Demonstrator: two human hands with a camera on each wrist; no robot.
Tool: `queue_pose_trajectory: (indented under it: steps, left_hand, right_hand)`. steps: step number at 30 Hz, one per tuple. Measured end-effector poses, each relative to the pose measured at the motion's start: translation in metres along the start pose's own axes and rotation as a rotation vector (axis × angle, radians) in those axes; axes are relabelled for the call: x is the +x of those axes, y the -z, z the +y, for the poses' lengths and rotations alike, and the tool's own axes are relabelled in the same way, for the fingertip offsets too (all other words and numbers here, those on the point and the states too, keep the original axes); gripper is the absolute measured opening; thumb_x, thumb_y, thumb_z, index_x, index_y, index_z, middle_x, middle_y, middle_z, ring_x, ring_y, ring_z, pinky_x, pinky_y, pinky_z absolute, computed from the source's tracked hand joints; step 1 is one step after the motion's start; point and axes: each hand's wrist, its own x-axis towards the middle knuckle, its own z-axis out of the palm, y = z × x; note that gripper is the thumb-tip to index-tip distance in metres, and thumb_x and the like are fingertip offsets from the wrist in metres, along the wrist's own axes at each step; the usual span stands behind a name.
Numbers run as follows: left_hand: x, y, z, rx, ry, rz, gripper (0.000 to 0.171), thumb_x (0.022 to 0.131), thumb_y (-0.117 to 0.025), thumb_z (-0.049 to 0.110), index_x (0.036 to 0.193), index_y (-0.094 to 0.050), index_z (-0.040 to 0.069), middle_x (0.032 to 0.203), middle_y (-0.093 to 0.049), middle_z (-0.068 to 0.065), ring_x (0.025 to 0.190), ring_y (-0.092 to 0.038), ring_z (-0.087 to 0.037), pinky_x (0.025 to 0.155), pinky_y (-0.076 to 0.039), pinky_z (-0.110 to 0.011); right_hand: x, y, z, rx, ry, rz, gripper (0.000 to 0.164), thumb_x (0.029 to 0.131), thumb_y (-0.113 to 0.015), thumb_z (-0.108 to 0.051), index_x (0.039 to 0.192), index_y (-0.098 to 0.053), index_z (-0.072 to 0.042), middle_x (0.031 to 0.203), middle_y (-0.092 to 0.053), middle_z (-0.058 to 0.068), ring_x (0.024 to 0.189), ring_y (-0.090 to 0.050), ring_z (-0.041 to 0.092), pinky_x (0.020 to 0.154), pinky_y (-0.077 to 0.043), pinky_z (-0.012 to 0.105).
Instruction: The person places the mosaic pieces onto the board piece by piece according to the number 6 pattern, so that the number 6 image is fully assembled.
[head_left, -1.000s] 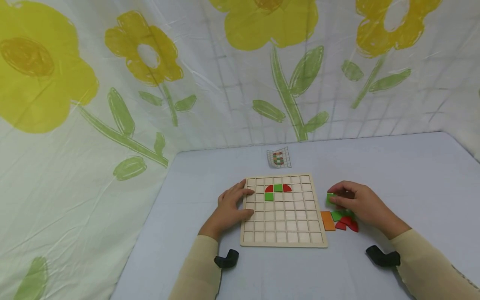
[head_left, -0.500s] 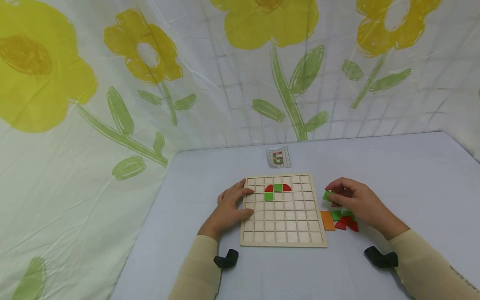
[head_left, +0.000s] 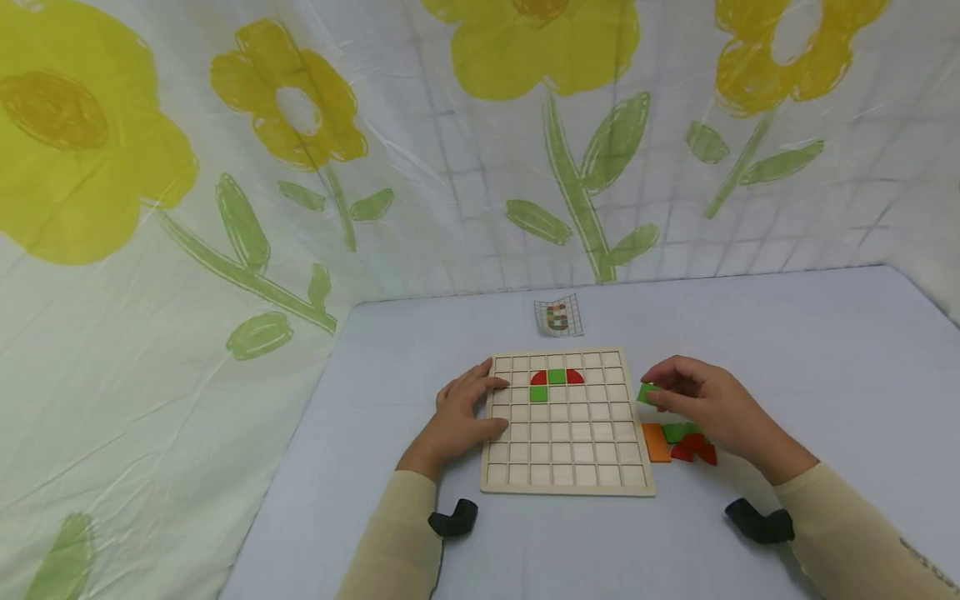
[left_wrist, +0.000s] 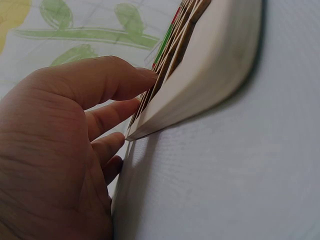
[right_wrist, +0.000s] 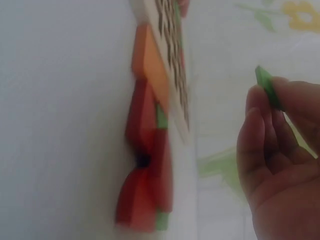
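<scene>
My right hand (head_left: pixel 708 408) pinches a green square tile (head_left: pixel 646 394) between thumb and fingertips, just off the right edge of the wooden grid board (head_left: pixel 561 432). The right wrist view shows that tile (right_wrist: pixel 268 87) held up above the table. On the board's left rim rests my left hand (head_left: pixel 457 417), fingers spread; its thumb (left_wrist: pixel 125 80) lies over the edge. Near the board's far side, a green square (head_left: pixel 557 377) sits between two red quarter-round tiles (head_left: pixel 539 378). Another green square (head_left: pixel 538 393) fills the cell below the left red one.
Beside the board's right edge lie an orange rectangular tile (head_left: pixel 657 442), green tiles (head_left: pixel 677 432) and several red curved tiles (head_left: pixel 683 452), partly overlapping. Behind the board is a small printed pattern card (head_left: pixel 558 317). A flowered cloth (head_left: pixel 480 208) hangs past the table's far edge.
My right hand has moved slightly left with the green square tile, bringing it closer to the board's right edge. My left hand has stayed on the board's left rim.
</scene>
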Motion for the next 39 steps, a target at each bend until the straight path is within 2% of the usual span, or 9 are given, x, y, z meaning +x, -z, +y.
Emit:
queue_pose_trajectory:
  steps: [6, 9, 17, 23, 29, 34, 39]
  left_hand:
    - [0.001, 0.000, -0.001, 0.007, -0.002, 0.002, 0.059, 0.089, -0.078, 0.032, 0.146, -0.066, 0.024, 0.177, -0.027, 0.006, 0.162, -0.019, -0.022, 0.125, -0.004, -0.052]
    - [0.000, 0.000, -0.001, 0.003, 0.001, 0.002, 0.059, 0.089, -0.078, 0.032, 0.146, -0.066, 0.024, 0.177, -0.027, 0.006, 0.162, -0.019, -0.022, 0.125, -0.003, -0.052]
    - [0.000, 0.000, -0.001, -0.004, -0.009, 0.006, 0.058, 0.089, -0.079, 0.031, 0.146, -0.066, 0.024, 0.177, -0.027, 0.005, 0.162, -0.019, -0.021, 0.125, -0.003, -0.052]
    - [0.000, 0.000, 0.000, -0.008, -0.007, 0.001, 0.059, 0.089, -0.080, 0.031, 0.146, -0.066, 0.024, 0.177, -0.027, 0.006, 0.162, -0.019, -0.020, 0.126, -0.004, -0.052]
    - [0.001, 0.000, -0.001, -0.002, -0.004, -0.004, 0.059, 0.089, -0.080, 0.031, 0.146, -0.066, 0.024, 0.177, -0.027, 0.006, 0.163, -0.018, -0.020, 0.126, -0.003, -0.052]
    - [0.001, 0.000, -0.001, 0.002, -0.009, -0.002, 0.059, 0.089, -0.080, 0.031, 0.146, -0.066, 0.024, 0.177, -0.027, 0.005, 0.162, -0.019, -0.020, 0.126, -0.003, -0.052]
    - [0.000, 0.000, -0.001, 0.011, -0.007, 0.001, 0.058, 0.090, -0.080, 0.032, 0.146, -0.066, 0.024, 0.177, -0.027, 0.005, 0.163, -0.019, -0.020, 0.126, -0.003, -0.053]
  right_hand:
    - [0.003, -0.007, -0.014, 0.024, 0.067, -0.011, 0.020, 0.106, -0.073, -0.013, 0.123, -0.071, -0.003, 0.111, -0.073, 0.008, 0.095, -0.072, 0.036, 0.081, -0.063, 0.037]
    - [0.006, -0.011, -0.020, 0.024, 0.098, -0.014, 0.018, 0.106, -0.074, -0.014, 0.121, -0.073, -0.005, 0.109, -0.074, 0.006, 0.094, -0.071, 0.032, 0.082, -0.063, 0.037]
    - [0.019, -0.023, -0.034, 0.026, 0.114, -0.039, 0.019, 0.104, -0.077, -0.018, 0.120, -0.074, -0.008, 0.109, -0.075, 0.003, 0.098, -0.070, 0.026, 0.086, -0.060, 0.031]
    - [0.029, -0.034, -0.041, 0.072, 0.123, -0.056, 0.018, 0.104, -0.077, -0.017, 0.119, -0.074, -0.007, 0.107, -0.073, 0.006, 0.095, -0.070, 0.031, 0.085, -0.062, 0.040]
    - [0.040, -0.048, -0.044, 0.086, 0.133, -0.067, 0.015, 0.103, -0.077, -0.013, 0.117, -0.075, -0.007, 0.107, -0.073, 0.005, 0.093, -0.069, 0.028, 0.084, -0.062, 0.045]
    - [0.049, -0.058, -0.047, 0.117, 0.140, -0.087, 0.015, 0.104, -0.076, -0.013, 0.118, -0.075, -0.005, 0.111, -0.074, 0.007, 0.098, -0.071, 0.035, 0.087, -0.061, 0.050]
    - [0.055, -0.067, -0.049, 0.123, 0.139, -0.100, 0.016, 0.106, -0.074, -0.014, 0.119, -0.076, -0.005, 0.115, -0.074, 0.006, 0.098, -0.070, 0.028, 0.090, -0.060, 0.055]
